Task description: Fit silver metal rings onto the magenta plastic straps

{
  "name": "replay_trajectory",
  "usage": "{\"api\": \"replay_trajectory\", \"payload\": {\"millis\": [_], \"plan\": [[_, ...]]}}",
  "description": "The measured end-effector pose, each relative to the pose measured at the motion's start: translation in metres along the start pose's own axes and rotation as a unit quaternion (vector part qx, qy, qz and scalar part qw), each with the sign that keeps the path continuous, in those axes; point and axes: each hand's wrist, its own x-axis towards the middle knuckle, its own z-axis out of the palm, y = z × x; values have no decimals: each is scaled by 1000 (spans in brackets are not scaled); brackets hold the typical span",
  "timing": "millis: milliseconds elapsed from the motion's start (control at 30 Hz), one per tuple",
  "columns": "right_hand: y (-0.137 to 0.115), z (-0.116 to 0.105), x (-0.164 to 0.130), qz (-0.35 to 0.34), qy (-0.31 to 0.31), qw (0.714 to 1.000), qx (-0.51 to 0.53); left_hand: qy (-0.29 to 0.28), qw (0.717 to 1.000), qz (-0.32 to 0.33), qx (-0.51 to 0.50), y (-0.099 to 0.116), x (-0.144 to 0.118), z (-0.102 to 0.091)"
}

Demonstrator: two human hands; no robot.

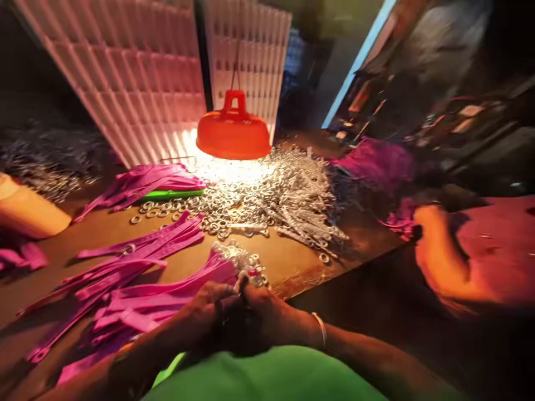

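My left hand (209,303) and my right hand (267,309) meet at the table's near edge, in front of my green-clothed body. Both have curled fingers, with the fingertips pinched together. Whatever lies between them is too small and dark to make out. A white band circles my right wrist. Just beyond and to the left of my hands lies a bundle of pink straps (175,295), its far ends bearing silver metal fittings (240,256). More pink straps (167,239) spread over the table to the left, with a small ring on one of them.
A red lamp (233,133) hangs low, lighting a heap of silver rings (234,203) and long metal pieces (305,195). Pink straps (154,178) lie by a green object (173,195). At right, another person's arm (438,262) reaches toward pink material (401,220).
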Motion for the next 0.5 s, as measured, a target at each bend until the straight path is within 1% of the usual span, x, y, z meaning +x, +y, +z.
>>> {"api": "replay_trajectory", "payload": {"millis": [67, 133, 200, 267, 333, 433, 500], "plan": [[8, -2, 9, -7, -26, 999, -37, 25, 998, -32, -51, -2, 6, -7], [12, -7, 14, -30, -37, 996, -71, 40, 995, -48, -84, 1, 10, -7], [14, -11, 17, -60, -36, 994, -79, 39, 993, -45, -106, 6, 10, -6], [17, -12, 20, -84, -26, 995, -55, 34, 992, -26, -122, 10, 7, -7], [23, -10, 22, -92, -18, 995, -19, 38, 992, -16, -118, 14, 5, -10], [32, -5, 23, -92, -14, 995, 26, 57, 995, -33, -71, 19, 4, -14], [37, -2, 22, -103, -14, 994, 38, 70, 996, -44, -45, 19, 4, -16]]}}
